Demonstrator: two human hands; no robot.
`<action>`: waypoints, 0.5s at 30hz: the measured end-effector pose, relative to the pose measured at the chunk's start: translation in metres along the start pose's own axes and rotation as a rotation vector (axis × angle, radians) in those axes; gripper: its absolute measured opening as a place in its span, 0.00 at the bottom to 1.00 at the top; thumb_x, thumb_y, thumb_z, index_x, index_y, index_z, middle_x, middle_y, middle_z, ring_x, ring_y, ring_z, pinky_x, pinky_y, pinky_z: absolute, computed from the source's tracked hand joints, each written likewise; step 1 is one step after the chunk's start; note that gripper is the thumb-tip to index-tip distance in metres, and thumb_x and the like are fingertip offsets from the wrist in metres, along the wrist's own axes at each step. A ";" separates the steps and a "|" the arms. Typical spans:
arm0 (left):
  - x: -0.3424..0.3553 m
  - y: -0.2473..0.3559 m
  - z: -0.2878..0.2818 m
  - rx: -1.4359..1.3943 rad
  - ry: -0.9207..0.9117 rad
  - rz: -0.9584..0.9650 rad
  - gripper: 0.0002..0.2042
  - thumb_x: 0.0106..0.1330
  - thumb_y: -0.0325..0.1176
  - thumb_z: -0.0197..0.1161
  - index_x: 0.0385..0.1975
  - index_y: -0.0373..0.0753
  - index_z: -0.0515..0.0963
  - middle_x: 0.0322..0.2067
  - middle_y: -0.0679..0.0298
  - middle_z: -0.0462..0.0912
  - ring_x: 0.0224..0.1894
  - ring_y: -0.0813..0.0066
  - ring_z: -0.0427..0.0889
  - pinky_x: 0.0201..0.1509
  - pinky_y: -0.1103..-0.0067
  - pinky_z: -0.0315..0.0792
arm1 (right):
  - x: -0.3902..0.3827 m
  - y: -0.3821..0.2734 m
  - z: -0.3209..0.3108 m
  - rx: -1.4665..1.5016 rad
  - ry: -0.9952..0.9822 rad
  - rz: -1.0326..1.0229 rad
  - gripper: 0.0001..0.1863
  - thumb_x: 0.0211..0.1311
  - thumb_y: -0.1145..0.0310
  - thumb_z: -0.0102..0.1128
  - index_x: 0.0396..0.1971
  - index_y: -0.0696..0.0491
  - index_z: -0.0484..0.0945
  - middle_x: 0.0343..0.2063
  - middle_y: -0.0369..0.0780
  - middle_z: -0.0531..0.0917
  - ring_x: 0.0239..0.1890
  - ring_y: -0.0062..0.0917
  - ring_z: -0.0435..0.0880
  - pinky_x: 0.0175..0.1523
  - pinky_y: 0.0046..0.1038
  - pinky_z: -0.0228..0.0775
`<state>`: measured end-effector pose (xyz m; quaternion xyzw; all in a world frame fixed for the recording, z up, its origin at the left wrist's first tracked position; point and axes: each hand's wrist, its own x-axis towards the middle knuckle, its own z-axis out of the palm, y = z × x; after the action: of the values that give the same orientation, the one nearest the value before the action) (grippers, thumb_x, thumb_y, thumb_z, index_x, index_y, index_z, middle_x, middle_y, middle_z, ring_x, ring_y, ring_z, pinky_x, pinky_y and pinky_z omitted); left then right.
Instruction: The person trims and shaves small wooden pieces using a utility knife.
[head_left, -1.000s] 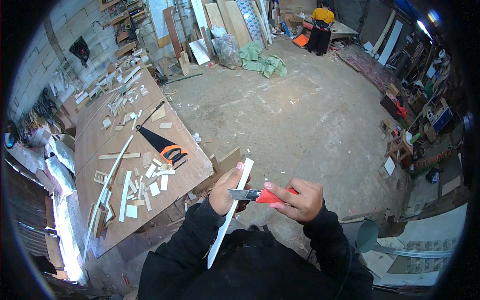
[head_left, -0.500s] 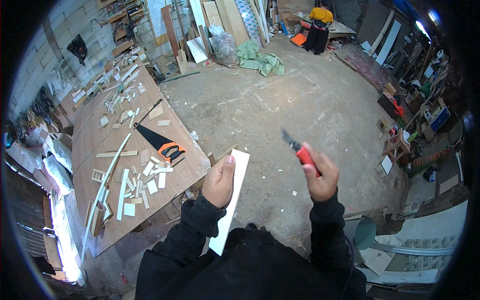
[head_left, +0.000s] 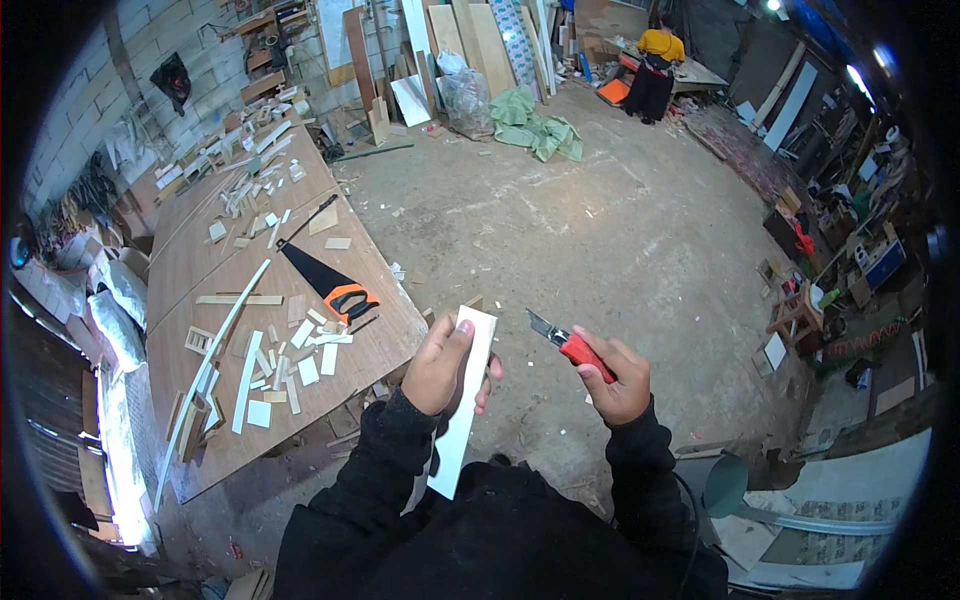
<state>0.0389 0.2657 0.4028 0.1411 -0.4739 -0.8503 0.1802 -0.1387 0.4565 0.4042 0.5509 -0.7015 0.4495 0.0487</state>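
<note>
My left hand point(head_left: 437, 368) is wrapped round a narrow white board point(head_left: 462, 420), its thumb on the face and fingertips showing past the right edge. The board stands tilted in front of my body, upper end away from me. In my right hand point(head_left: 622, 384) is a red-handled utility knife point(head_left: 583, 352), its blade out and pointing up and left toward the board. A gap lies between blade and board. On the worktable point(head_left: 240, 450) to the left rests a hand saw point(head_left: 328, 283) with a black blade and orange handle, among several small wood offcuts point(head_left: 308, 371).
A long thin white strip point(head_left: 212, 360) lies along the table's left side. Boards point(head_left: 490, 50) lean on the back wall beside a bag and green sheet point(head_left: 535, 125). A person in yellow point(head_left: 660, 45) is at a far bench. Clutter with a wooden stool point(head_left: 797, 312) lines the right.
My right hand has brought the knife left and a little lower, nearer the board. Left fingertips now show past the board's right edge. The view has shifted slightly.
</note>
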 end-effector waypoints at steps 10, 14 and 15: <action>0.014 -0.015 -0.009 0.507 0.189 0.285 0.08 0.71 0.29 0.54 0.46 0.36 0.70 0.25 0.68 0.71 0.29 0.83 0.70 0.36 0.83 0.66 | 0.027 -0.023 0.003 0.085 -0.083 0.021 0.22 0.62 0.59 0.63 0.53 0.52 0.80 0.19 0.41 0.72 0.19 0.29 0.71 0.27 0.27 0.64; 0.030 -0.019 -0.016 0.690 0.198 0.428 0.05 0.65 0.26 0.59 0.39 0.34 0.75 0.23 0.67 0.74 0.25 0.81 0.71 0.32 0.81 0.67 | 0.039 -0.026 0.002 0.108 -0.149 -0.017 0.23 0.63 0.56 0.61 0.52 0.56 0.80 0.18 0.41 0.71 0.18 0.28 0.69 0.26 0.28 0.61; 0.035 -0.017 -0.015 0.688 0.190 0.424 0.05 0.65 0.26 0.59 0.39 0.34 0.75 0.23 0.67 0.74 0.25 0.81 0.71 0.32 0.81 0.67 | 0.042 -0.025 0.002 0.073 -0.185 -0.049 0.23 0.63 0.56 0.61 0.52 0.56 0.80 0.18 0.41 0.71 0.18 0.28 0.70 0.25 0.28 0.61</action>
<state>0.0108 0.2473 0.3778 0.1703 -0.7302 -0.5697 0.3366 -0.1337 0.4243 0.4414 0.6086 -0.6724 0.4205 -0.0255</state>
